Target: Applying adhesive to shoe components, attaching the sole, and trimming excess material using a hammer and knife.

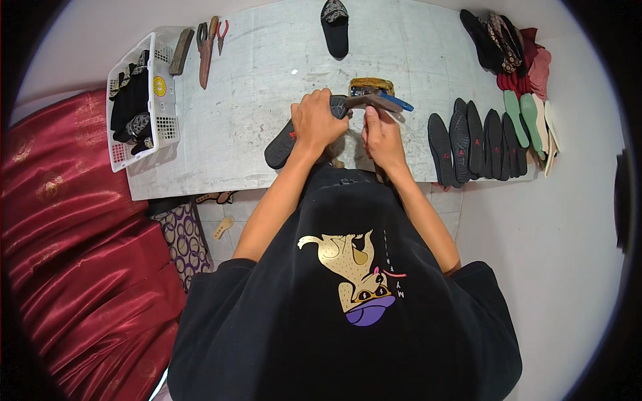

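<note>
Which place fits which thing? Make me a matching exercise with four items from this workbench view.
Column one
1. Left hand
2. White plastic basket
3. Red-handled pliers
4. Green insoles

Column two
A. Beside the wooden-handled tool
B. At the right, beside the row of black soles
C. At the table's left edge, holding black slippers
D. On a black sole

Pairs: 1-D, 2-C, 3-A, 4-B

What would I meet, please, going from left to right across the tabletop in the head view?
White basket, dark block, red pliers, left hand, right hand, row of black soles.
</note>
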The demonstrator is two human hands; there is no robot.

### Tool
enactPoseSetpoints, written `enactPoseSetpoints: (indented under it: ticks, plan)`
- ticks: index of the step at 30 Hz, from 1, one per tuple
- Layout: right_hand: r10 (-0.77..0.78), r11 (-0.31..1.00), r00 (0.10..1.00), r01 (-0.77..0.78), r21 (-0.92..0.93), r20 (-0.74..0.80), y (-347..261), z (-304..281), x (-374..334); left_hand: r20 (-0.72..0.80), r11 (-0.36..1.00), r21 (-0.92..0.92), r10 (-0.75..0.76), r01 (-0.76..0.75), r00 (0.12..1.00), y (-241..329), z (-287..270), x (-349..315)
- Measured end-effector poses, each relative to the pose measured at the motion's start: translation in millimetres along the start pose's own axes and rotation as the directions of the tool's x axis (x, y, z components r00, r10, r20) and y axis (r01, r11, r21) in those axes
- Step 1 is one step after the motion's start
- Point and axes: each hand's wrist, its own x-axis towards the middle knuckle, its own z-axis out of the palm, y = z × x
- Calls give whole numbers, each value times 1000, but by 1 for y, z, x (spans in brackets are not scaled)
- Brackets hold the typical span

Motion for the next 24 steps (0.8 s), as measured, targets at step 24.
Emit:
enactPoseSetpoints:
  ticks: [24]
  plan:
    - [-156,981,988,154,-119,-10,-18,4,-15,47,940,-241,259,-240,965,-11,-29,-1]
